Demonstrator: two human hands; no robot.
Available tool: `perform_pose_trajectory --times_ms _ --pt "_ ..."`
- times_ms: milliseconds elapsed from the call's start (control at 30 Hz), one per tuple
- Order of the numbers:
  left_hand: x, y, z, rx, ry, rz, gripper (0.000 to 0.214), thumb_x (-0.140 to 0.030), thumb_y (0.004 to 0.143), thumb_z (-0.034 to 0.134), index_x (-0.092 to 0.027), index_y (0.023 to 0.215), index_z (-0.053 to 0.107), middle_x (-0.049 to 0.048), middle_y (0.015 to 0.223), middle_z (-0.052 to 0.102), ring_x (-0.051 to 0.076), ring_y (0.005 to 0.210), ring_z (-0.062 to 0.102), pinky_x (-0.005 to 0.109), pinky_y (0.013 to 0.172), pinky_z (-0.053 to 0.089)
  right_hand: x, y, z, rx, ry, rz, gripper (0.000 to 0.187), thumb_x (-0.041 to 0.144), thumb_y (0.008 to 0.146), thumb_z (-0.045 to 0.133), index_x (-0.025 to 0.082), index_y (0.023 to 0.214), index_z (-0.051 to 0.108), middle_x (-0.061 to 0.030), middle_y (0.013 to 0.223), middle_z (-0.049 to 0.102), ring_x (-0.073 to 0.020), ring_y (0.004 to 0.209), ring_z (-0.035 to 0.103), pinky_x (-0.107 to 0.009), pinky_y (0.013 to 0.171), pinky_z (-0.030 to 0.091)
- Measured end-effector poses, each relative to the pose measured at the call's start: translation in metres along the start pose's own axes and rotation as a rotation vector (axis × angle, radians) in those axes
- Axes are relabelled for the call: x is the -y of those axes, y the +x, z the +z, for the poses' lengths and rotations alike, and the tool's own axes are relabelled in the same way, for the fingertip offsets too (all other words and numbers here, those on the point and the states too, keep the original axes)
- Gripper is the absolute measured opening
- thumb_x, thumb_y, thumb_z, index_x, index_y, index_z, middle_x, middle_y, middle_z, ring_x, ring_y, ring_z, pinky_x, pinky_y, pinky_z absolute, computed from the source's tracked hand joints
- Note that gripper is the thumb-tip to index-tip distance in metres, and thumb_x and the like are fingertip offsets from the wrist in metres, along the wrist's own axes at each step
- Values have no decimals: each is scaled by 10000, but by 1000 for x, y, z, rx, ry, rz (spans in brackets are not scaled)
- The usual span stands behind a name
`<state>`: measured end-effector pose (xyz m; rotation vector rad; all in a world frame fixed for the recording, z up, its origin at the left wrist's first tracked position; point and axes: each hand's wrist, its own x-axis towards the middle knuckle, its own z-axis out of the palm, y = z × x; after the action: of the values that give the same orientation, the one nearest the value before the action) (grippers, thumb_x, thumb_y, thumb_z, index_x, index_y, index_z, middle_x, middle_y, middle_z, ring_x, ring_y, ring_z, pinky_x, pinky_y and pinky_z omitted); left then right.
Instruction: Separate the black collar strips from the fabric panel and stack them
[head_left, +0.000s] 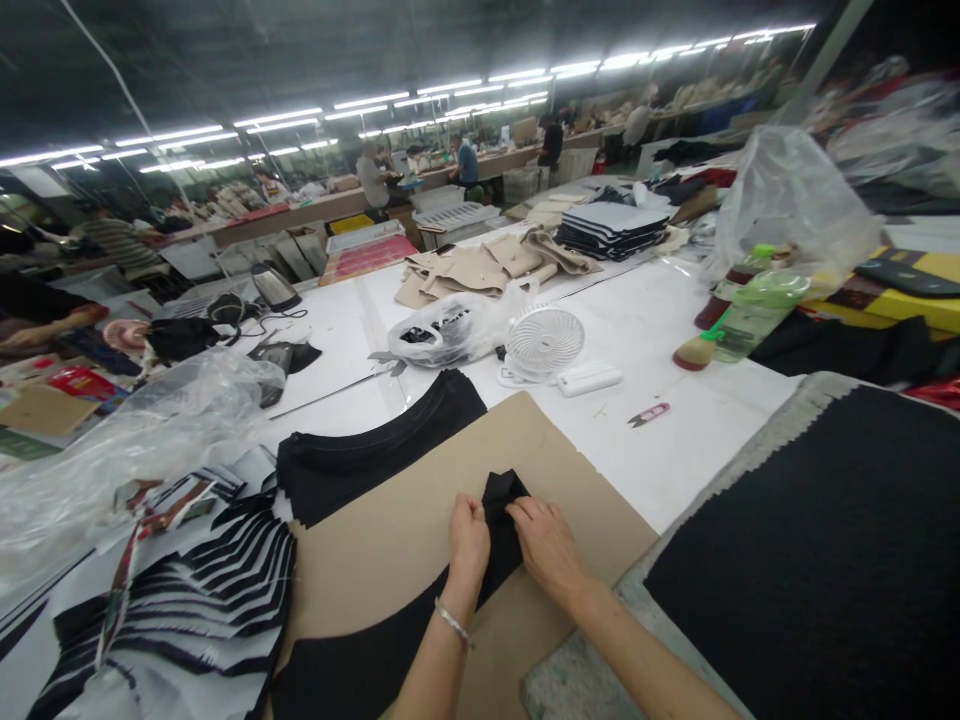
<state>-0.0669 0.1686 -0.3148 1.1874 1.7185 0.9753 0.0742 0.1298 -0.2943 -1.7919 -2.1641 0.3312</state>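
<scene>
A curved black fabric piece (360,640) lies across a brown cardboard sheet (375,570) in front of me. My left hand (469,535), with a bracelet at the wrist, is closed on the left edge of its far end. On the right edge, my right hand (544,540) pinches the same end, which is bunched and folded between the two hands. The fingertips partly hide the cloth. Beyond the left part of the cardboard rests a stack of curved black fabric pieces (382,440).
Striped layers of black and white pieces (187,600) fan out at left, with scissors (124,580) on top. Thread snips (649,414), a white fan (546,342) and bottles (761,310) stand or lie farther back. Black fabric (832,550) covers the right side.
</scene>
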Motion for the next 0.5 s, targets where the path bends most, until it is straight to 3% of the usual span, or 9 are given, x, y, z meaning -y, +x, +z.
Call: perform_pose_trajectory --times_ms 167,267,367,500 --pt "-5 5 -7 -35 -105 -42 37 -152 730 554 -186 714 555 -5 671 572 146 673 540 262 695 429 -6 -1 8 -8 -74 43 434 108 928 383 243 1301 559 -86 1255 610 -263 1123 504 -460 987 318" --pt "-10 12 -28 -50 -196 -90 96 -255 702 610 -161 714 600 16 656 608 151 616 569 279 640 467 -7 -4 12 12 -112 75 439 160 926 421 281 1332 539 -74 1305 587 -295 1150 482 -541 1002 293" --pt "-13 22 -73 -148 -265 -113 193 -310 673 631 -137 758 637 38 688 650 149 599 589 279 600 480 -5 -5 18 28 -137 102 442 188 936 428 274 1360 517 -77 1341 563 -319 1202 449 -600 1020 262" --pt "-19 20 -171 -505 -223 -80 169 -293 688 647 -137 747 623 12 632 617 124 549 557 256 540 458 -4 -4 24 50 -148 116 438 215 941 455 278 1372 509 -74 1365 546 -339 1255 415 -649 1046 207"
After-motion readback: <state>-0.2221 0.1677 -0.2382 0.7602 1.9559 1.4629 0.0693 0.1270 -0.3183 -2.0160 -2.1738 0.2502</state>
